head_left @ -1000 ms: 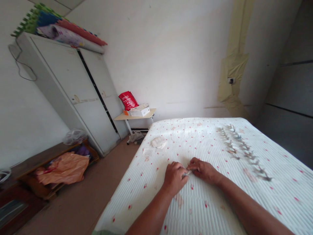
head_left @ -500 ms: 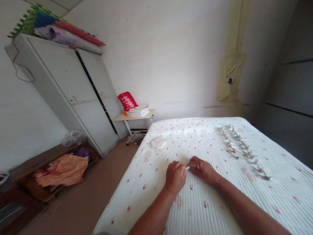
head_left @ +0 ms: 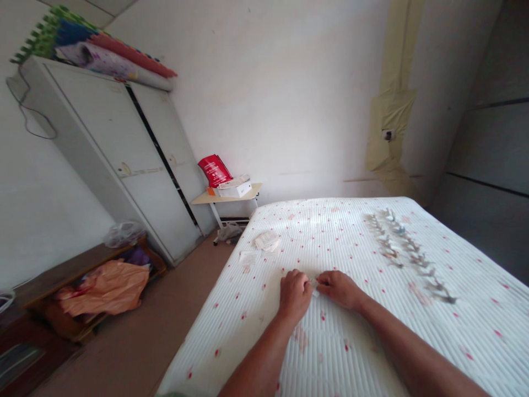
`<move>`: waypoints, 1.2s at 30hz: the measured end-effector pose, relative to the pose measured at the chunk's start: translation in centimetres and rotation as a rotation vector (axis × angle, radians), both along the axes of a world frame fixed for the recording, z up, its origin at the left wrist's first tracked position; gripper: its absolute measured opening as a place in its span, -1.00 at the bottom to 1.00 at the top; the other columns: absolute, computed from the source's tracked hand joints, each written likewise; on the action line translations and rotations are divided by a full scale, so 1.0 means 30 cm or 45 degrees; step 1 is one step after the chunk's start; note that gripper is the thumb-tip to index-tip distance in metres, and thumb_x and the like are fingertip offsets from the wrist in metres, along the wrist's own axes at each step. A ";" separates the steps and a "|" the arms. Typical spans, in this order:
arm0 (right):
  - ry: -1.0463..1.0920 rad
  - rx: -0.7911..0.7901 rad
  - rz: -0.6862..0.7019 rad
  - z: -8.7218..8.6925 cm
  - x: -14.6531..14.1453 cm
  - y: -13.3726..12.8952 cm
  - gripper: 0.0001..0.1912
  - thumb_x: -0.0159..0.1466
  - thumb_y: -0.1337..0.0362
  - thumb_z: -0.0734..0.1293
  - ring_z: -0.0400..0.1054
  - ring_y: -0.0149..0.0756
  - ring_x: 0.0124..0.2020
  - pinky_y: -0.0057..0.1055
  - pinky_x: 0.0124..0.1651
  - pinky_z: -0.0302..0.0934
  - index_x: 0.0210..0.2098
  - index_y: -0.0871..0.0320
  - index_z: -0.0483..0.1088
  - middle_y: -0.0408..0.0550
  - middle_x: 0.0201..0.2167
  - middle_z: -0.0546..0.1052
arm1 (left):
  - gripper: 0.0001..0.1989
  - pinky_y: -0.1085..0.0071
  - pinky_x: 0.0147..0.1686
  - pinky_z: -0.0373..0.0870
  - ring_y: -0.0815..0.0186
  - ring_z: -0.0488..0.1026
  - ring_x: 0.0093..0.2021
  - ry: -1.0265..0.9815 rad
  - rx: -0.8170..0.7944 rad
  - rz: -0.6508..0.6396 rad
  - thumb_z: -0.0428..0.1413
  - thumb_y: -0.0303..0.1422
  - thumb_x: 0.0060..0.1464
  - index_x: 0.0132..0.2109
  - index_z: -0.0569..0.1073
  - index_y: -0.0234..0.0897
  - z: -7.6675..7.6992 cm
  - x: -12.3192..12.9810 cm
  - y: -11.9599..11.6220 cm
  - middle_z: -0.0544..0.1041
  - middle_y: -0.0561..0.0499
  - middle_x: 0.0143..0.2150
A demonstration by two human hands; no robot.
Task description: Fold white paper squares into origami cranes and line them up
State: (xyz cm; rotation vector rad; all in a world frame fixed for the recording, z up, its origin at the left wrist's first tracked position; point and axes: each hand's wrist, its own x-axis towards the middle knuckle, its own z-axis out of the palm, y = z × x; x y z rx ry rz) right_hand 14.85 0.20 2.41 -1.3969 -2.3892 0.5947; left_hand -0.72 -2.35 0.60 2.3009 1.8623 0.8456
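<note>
Between my two hands is a small pale piece of folded paper (head_left: 314, 286), mostly covered by the fingers. My left hand (head_left: 295, 292) pinches its left side with curled fingers. From the right, the fingertips of my right hand (head_left: 336, 288) close on its other side. Both hands rest low over the bed's white quilted cover (head_left: 322, 358). Farther left lies a small stack of printed paper squares (head_left: 266, 240), with a loose printed sheet (head_left: 248, 258) beside it. To the right, several small folded paper figures (head_left: 415, 256) stand in two rows.
A small side table (head_left: 227, 197) holds a red bag (head_left: 215, 170) and a white box (head_left: 235, 190). A grey cabinet (head_left: 111, 138) stands at the left with rolled mats (head_left: 119, 63) on top. Below it is a low wooden bench (head_left: 53, 275) with an orange plastic bag (head_left: 107, 286).
My right hand has turned slightly and its fingers have come down lower around the paper. My left fingers have shifted a little, and a different part of the paper shows between the hands.
</note>
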 end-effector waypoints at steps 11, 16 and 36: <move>0.198 0.122 0.084 -0.024 0.045 0.006 -0.73 0.03 0.47 0.21 0.30 -0.42 -0.38 -0.54 -0.32 0.09 -0.30 0.14 0.41 -0.11 -0.38 0.43 | -0.91 0.33 -0.22 0.12 0.24 0.27 -0.18 0.205 -0.073 0.099 0.00 -0.41 0.01 -0.40 0.38 -0.27 0.029 0.017 -0.017 0.37 -0.02 -0.29; 0.173 0.155 0.207 -0.033 0.057 0.003 -0.74 0.12 0.43 0.19 0.33 -0.41 -0.30 -0.53 -0.24 0.15 -0.33 0.04 0.47 -0.11 -0.29 0.40 | -0.94 0.30 -0.18 0.13 0.20 0.25 -0.14 0.140 -0.040 0.155 0.04 -0.40 -0.02 -0.33 0.38 -0.25 0.022 0.013 -0.020 0.37 -0.02 -0.27; 0.180 0.021 0.178 -0.024 0.045 0.020 -0.73 0.11 0.47 0.19 0.33 -0.40 -0.28 -0.52 -0.18 0.16 -0.37 0.07 0.49 -0.13 -0.32 0.41 | -0.87 0.38 -0.20 0.17 0.31 0.30 -0.24 0.030 0.010 -0.291 0.06 -0.46 0.00 -0.37 0.50 -0.20 0.023 -0.036 -0.034 0.43 0.02 -0.37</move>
